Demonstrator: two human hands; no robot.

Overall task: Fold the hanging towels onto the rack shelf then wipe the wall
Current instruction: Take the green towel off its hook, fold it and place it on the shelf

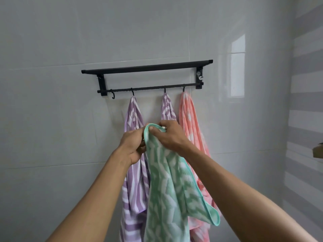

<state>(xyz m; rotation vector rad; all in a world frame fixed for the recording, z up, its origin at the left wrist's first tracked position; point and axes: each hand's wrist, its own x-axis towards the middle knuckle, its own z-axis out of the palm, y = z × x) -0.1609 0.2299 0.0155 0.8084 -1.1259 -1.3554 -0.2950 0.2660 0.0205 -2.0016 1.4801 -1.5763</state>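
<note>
A green and white patterned towel (167,193) hangs from both my hands in front of the wall. My left hand (133,145) pinches its top edge from the left, and my right hand (170,134) grips the same top edge from the right. Behind it, a purple striped towel (133,180) hangs from a hook, a second purple towel (167,109) hangs from the middle hook, and a pink towel (191,123) hangs at the right. The black rack shelf (146,66) above holds nothing that I can see.
One bare hook (113,96) hangs at the left end of the rack's lower bar. Grey glossy wall tiles (52,119) surround the rack. A grey and white striped wall (307,102) stands at the right, with a brown corner of something (318,151) at the frame edge.
</note>
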